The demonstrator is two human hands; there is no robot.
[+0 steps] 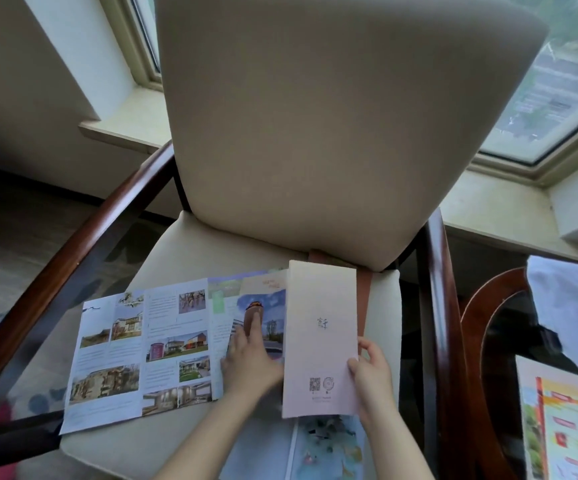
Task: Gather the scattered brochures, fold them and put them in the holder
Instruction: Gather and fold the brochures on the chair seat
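Note:
A long photo brochure (142, 351) lies unfolded across the cream chair seat (183, 258). Its rightmost panel (318, 334), pale pink with a QR code, is lifted and turned over. My right hand (370, 372) pinches that panel's right edge. My left hand (249, 355) presses flat on the brochure beside the fold, fingers spread. Another brochure (329, 448) with pale blue floral print lies under my arms at the seat's front. A brown flat piece (363, 296) peeks out behind the pink panel; whether it is the holder I cannot tell.
The chair has a tall cream backrest (315, 116) and dark wooden arms (83, 244). A colourful orange and green brochure (564, 431) lies on a second chair at the right, beside white cloth (571, 306). A window sill (488, 209) runs behind.

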